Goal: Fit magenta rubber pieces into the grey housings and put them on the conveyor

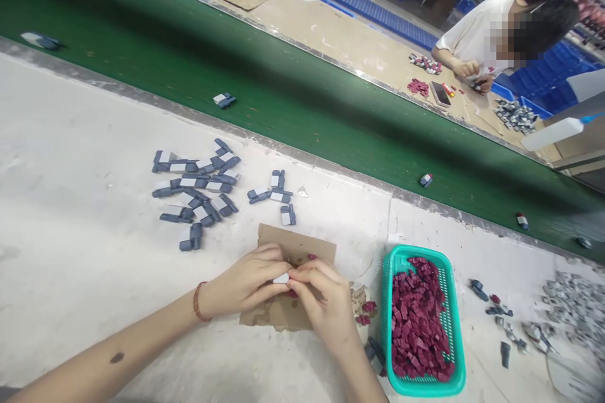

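Over a piece of brown cardboard point(295, 239), my left hand point(250, 280) pinches a small block with a whitish face point(281, 278) between thumb and fingers. My right hand point(326, 299) is closed at the block's right end, its thumb and fingertips pressed together there. Most of the block is hidden by the fingers, and I cannot tell whether the right fingers hold a separate piece. Bits of dark red show under and behind the fingertips. To the right lie loose dark red pieces point(366, 313) and a green basket point(460, 346) full of small dark red pieces.
Several grey-and-white blocks point(189, 182) lie scattered on the white table, left and beyond my hands. A green conveyor belt point(307, 119) carries a few blocks. Grey parts point(574, 308) are heaped at right. Across the belt, a person point(477, 38) works at another bench.
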Motion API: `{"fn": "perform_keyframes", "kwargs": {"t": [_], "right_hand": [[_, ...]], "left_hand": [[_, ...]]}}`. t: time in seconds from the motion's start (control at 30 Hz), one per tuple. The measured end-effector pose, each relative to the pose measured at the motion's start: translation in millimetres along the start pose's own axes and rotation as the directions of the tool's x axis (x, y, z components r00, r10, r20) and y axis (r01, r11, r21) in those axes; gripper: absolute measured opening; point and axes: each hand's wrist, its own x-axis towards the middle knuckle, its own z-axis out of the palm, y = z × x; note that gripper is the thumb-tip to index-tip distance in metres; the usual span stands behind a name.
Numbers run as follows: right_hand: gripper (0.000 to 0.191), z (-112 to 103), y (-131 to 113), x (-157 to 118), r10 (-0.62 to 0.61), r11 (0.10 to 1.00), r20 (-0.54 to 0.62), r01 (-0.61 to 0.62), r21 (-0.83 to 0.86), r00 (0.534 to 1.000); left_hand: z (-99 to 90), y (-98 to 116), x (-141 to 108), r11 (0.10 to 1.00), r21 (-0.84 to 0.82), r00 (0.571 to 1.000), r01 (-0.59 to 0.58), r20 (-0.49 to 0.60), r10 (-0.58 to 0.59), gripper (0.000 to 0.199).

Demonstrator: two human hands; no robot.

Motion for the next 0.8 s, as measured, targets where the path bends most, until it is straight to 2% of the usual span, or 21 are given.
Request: {"fn": "perform_keyframes", "kwargs": {"t": [0.13,0.23,0.27,0.33,0.4,0.47,0.53,0.6,0.67,0.8], "right_hand": [[0.016,-3.8,-5.6,-1.9,0.032,0.999,0.019,-0.032,0.021,0.999],[0.022,-18.6,-12.8,-9.3,0.021,0.998,0.034,-0.019,-0.058,0.999],[0.024,-27.3,-14.4,-14.1,0.024,0.993,0.012,-0.022,-0.114,1.000],[0.025,-49.7,-14.2,-26.7,0.056,0.959,-0.105,-0.082,-0.271,0.993],[0.024,-75.5,-7.8,-41.5,0.090,0.863,-0.287,-0.219,-0.455,0.954],[0.024,-98.5,3.7,-55.5,0.129,0.705,-0.386,-0.358,-0.612,0.914],[0.027,-113.7,16.9,-66.4,0.135,0.575,-0.404,-0.404,-0.711,0.905],[0.028,-120.1,28.2,-73.9,0.140,0.524,-0.378,-0.392,-0.756,0.915],[0.029,-121.2,35.4,-78.6,0.135,0.539,-0.355,-0.370,-0.757,0.925],[0.027,-123.1,39.7,-84.8,0.106,0.669,-0.360,-0.334,-0.663,0.927]], "left_hand": [[3.0,3.2,-1.2,0.999,-0.046,1.000,0.004,-0.027,-0.006,0.049],[1.3,1.1,-3.6,0.993,-0.084,0.996,0.080,-0.043,-0.084,0.040],[0.5,-0.8,-5.1,0.989,-0.092,0.991,0.118,-0.054,-0.123,0.036],[0.0,-5.3,-9.0,0.972,-0.100,0.969,0.215,-0.104,-0.225,0.032],[1.8,-9.2,-13.1,0.946,-0.110,0.933,0.305,-0.165,-0.320,0.031],[4.5,-10.7,-15.4,0.921,-0.134,0.904,0.365,-0.186,-0.385,0.031],[4.7,-9.0,-13.7,0.909,-0.156,0.896,0.386,-0.173,-0.410,0.028],[-0.2,-5.5,-5.8,0.914,-0.137,0.902,0.381,-0.160,-0.401,0.026],[-9.9,-3.1,9.7,0.932,-0.058,0.920,0.357,-0.149,-0.362,0.028],[-33.8,-16.0,64.6,0.941,0.128,0.942,0.314,-0.161,-0.293,0.035]]}}
